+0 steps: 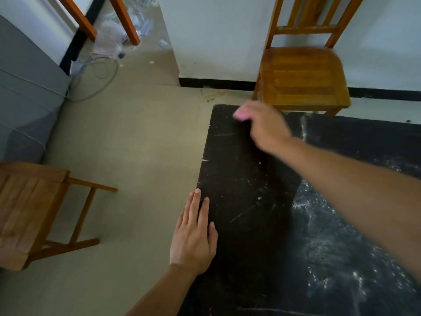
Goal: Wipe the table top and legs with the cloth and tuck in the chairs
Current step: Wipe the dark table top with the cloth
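The black table top fills the right of the view, scratched and dusted with white powder toward the right. My right hand reaches over its far left corner, blurred, and grips a small pink cloth that shows only at the fingers. My left hand lies flat with straight fingers on the table's left edge. One wooden chair stands beyond the table's far edge, facing it and not tucked in. A second wooden chair stands apart on the left.
Beige floor lies left of the table. A grey cabinet lines the left wall. Loose cables and plastic clutter lie at the back by orange wooden legs. A white wall with a black skirting stands behind.
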A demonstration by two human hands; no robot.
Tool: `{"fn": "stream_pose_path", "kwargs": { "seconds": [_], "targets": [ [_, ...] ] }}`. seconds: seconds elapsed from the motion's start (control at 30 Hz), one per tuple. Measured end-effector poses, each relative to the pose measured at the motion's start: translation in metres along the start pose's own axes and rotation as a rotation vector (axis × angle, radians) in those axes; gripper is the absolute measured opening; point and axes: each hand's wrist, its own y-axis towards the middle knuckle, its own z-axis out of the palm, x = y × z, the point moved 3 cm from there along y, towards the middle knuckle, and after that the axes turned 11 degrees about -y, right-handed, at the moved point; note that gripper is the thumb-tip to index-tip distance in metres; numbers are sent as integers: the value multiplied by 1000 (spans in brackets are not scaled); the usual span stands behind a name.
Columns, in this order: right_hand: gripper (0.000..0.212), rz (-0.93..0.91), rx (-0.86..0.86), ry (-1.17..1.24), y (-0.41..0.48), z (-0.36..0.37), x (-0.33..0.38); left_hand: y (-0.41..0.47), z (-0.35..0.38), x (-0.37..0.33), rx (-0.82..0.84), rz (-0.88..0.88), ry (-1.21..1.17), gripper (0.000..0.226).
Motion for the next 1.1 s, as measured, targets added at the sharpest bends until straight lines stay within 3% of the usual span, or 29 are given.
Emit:
{"fn": "stream_pose_path", "kwargs": {
  "seconds": [0.07, 0.1, 0.13, 0.23, 0.3, 0.37, 0.47, 0.67, 0.77, 0.83, 0.93, 1.03, 1.1],
  "targets": [
    [55, -260, 135, -93, -17, 25, 33, -1, -1, 0, 3, -1, 5, 56],
    [56, -259, 150, -155, -13, 30, 30, 0, -2, -1, 2, 1, 8, 58],
    [53, -134, 119, -183, -4, 26, 13, 1, -2, -1, 6, 4, 9, 59],
    [19, 389, 45, -197, 16, -20, -46, 1, -5, -2, 7, 6, -2, 64],
    [21, 483, -19, -155, 2, -47, -58, 2, -5, -2, -13, 21, -26, 62],
    [36, 340, -107, -106, -37, -52, -37, 1, -4, -2, -16, 11, -50, 58],
    [60, 132, -78, -45, -134, -33, 2, -1, -4, -3, -24, 10, -69, 52],
    [63, 63, -125, 5, -376, 5, 81, -38, -9, -18, -61, 73, 15, 46],
    [77, 26, -29, -68, -478, 29, 118, -89, -6, -37, -94, 161, -44, 44],
    [85, -92, 36, -148, -524, 43, 142, -113, 2, -44, -84, 169, -76, 44],
    [73, -247, 134, -261, -563, 54, 157, -132, 17, -43, 4, 130, -11, 49],
    [70, -67, 123, -177, -543, 40, 98, -137, 27, -39, 32, 114, 87, 53],
    [50, 130, 16, -69, -504, 16, 32, -134, 29, -38, 23, 123, 114, 54]
  ]
}}
